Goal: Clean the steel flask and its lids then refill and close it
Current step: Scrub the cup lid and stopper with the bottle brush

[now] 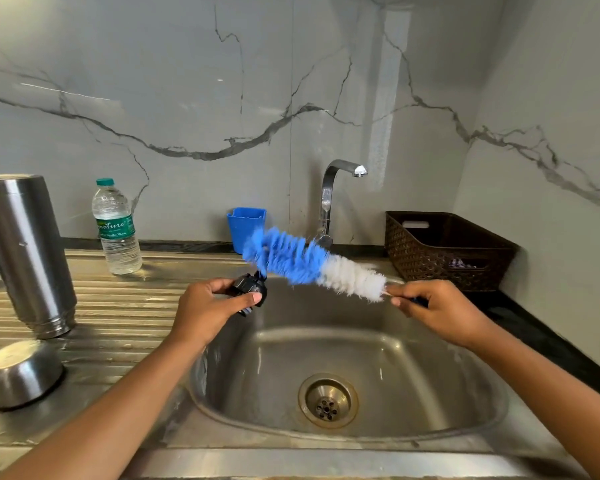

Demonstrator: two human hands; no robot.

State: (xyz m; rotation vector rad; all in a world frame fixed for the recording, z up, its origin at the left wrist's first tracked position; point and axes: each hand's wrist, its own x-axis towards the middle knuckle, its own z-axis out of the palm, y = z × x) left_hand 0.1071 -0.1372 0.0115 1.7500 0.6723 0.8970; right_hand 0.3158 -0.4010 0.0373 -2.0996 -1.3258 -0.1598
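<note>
My left hand [208, 306] grips a black inner stopper lid [252, 292] over the sink's left rim. My right hand [433, 306] holds the handle of a blue and white bottle brush [309, 263]; its blue tip touches the top of the lid. The steel flask [25, 251] stands upside down on the drainboard at the far left. A steel cup lid [20, 372] lies upside down in front of it. A plastic water bottle [116, 226] with a green cap stands behind, near the wall.
The steel sink [413, 382] lies below both hands, with its drain in the middle. The tap [333, 192] rises behind it, and no water runs. A blue plastic holder [245, 226] stands left of the tap. A dark woven basket [444, 251] sits at the right.
</note>
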